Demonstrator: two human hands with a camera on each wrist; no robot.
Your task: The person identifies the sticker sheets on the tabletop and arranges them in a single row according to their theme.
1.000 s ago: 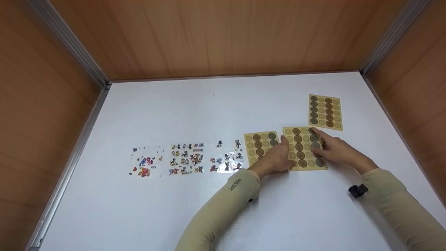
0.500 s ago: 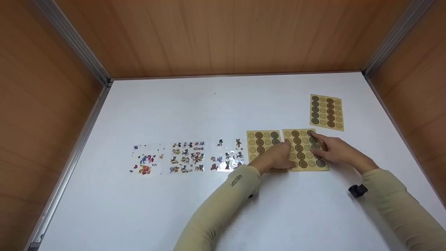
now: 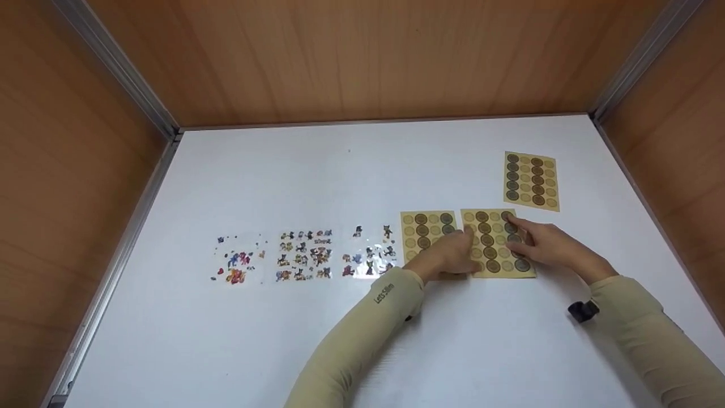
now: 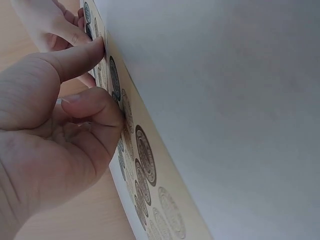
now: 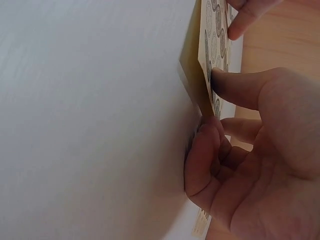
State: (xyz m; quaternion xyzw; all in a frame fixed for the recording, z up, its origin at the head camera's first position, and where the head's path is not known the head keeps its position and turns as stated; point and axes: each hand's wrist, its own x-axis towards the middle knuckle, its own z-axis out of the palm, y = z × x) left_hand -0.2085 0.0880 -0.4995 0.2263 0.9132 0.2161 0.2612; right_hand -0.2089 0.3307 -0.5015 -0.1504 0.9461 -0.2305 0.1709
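Observation:
My left hand (image 3: 453,252) reaches over the left coin-patterned sticker sheet (image 3: 409,232) to the left edge of the neighbouring sticker sheet (image 3: 497,243). In the left wrist view its fingers (image 4: 107,112) are bent, and their tips touch a sheet. The thumb lies near the seam between the two sheets; whether this hand pinches paper is unclear. My right hand (image 3: 546,246) holds the right sheet at its right edge. In the right wrist view its thumb (image 5: 240,87) lies on top while the fingers curl beside and under the slightly raised edge.
Another coin-patterned sheet (image 3: 531,180) lies farther back at the right. Three clear sheets with cartoon stickers, one at left (image 3: 235,259), a fuller one (image 3: 303,255) and one at right (image 3: 368,252), continue the row leftward. Wooden panels (image 3: 362,62) enclose the white table.
The right coin-patterned sheet has shifted only slightly between the hands. Its neighbour sits a little farther right in view and straighter than one second ago. Both hands stay almost in place.

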